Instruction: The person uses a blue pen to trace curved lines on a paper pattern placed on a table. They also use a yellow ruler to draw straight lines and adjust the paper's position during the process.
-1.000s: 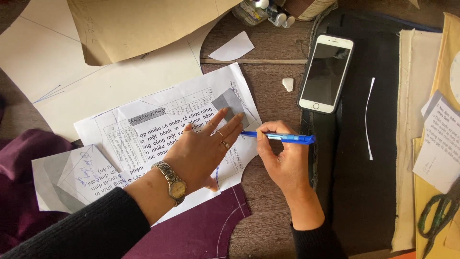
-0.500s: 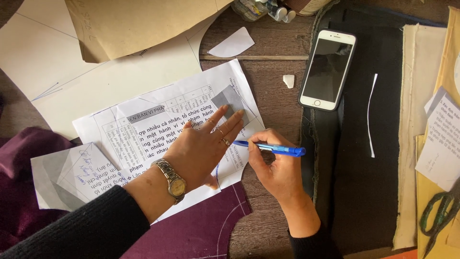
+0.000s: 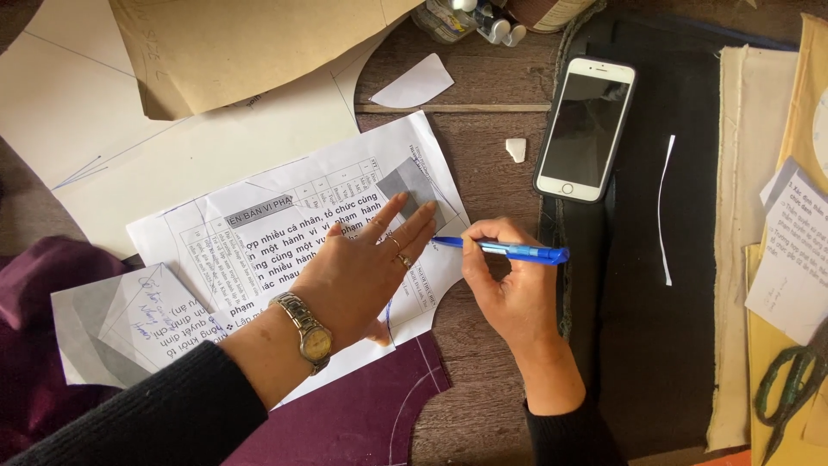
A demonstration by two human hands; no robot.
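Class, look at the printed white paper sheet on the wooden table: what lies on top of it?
The left hand presses flat on the printed white paper sheet. The right hand puts a blue pen to its edge. The print beneath the palm is covered.

Lying face-up on black cloth at upper right — a white smartphone (image 3: 585, 129), rectangular with rounded corners, screen dark and blank, round button at its near end. Sitting at the top edge, partly cut off — small clear bottles (image 3: 470, 17) with pale caps, their labels too blurred to make out. Showing no packages or signs anywhere else on the table.
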